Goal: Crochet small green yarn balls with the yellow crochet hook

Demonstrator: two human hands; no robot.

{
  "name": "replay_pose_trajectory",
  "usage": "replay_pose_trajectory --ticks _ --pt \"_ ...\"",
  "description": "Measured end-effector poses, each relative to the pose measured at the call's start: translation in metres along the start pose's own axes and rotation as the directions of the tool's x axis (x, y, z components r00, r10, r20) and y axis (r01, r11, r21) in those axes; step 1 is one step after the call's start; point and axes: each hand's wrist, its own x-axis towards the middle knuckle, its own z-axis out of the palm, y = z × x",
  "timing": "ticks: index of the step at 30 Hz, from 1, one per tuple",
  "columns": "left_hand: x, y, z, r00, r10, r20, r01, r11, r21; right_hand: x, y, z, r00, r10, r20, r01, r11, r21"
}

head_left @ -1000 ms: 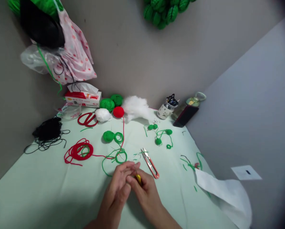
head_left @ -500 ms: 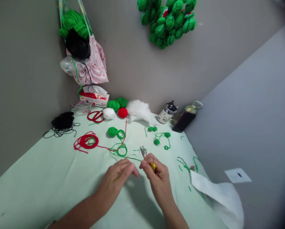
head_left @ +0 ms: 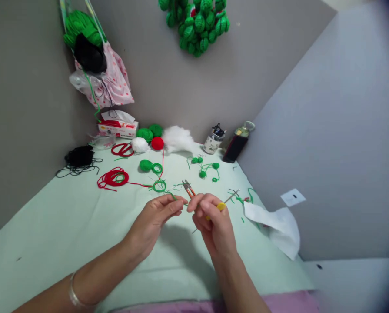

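My left hand (head_left: 157, 217) pinches a strand of green yarn (head_left: 173, 196) between thumb and fingertips. That strand runs back to a loose green coil (head_left: 159, 186) on the table. In my right hand (head_left: 212, 219) is a crochet hook (head_left: 221, 206) with a yellow grip; one thin metal end points up and right, the other shows below the fingers. The fingertips of both hands are close together, with a short piece of green yarn between them. Thread snips (head_left: 188, 188) with orange-red handles lie just beyond my right hand, partly hidden by it.
Left are a red yarn coil (head_left: 121, 177) and black yarn (head_left: 79, 156). Behind stand a tissue box (head_left: 124, 129), yarn balls, white stuffing (head_left: 178, 139), a jar (head_left: 213, 142) and a phone (head_left: 235, 148). Small green crocheted pieces (head_left: 202, 174) and white cloth (head_left: 272, 224) lie right.
My left hand has closed from loosely bent fingers into a pinch on the green yarn. My right hand has turned, so the hook now points up and right. The view has shifted.
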Motion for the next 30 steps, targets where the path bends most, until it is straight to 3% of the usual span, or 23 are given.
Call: replay_pose_trajectory --ticks 4,7,11,15,20,25,30 --pt "-0.005 0.002 0.001 0.985 0.172 -0.009 -0.165 0.959 0.229 -0.006 -0.003 -0.004 0.991 0.131 0.011 -0.132 0.988 0.077" --pt "-0.007 0.007 0.000 0.929 0.366 0.063 -0.360 0.845 0.396 -0.008 -0.005 -0.010 0.977 0.214 0.022 -0.215 0.976 0.027" --pt "-0.005 0.010 0.002 0.872 0.465 0.155 -0.485 0.774 0.407 -0.008 -0.005 -0.015 0.952 0.295 0.075 -0.290 0.954 -0.074" --pt "0.002 0.007 0.005 0.899 0.396 0.184 -0.437 0.813 0.384 -0.005 0.000 -0.017 0.939 0.316 0.134 -0.297 0.944 -0.142" --pt "0.007 -0.005 -0.001 0.966 0.249 0.071 -0.258 0.905 0.338 -0.004 0.012 -0.020 0.954 0.295 0.058 -0.293 0.955 -0.043" --pt "0.004 -0.016 -0.006 0.962 0.262 0.075 -0.270 0.876 0.401 -0.008 0.023 -0.024 0.985 0.169 -0.023 -0.171 0.978 -0.117" --pt "0.005 -0.015 -0.006 0.981 0.168 0.100 -0.194 0.888 0.417 -0.013 0.021 -0.022 0.996 0.081 -0.041 -0.088 0.971 -0.223"
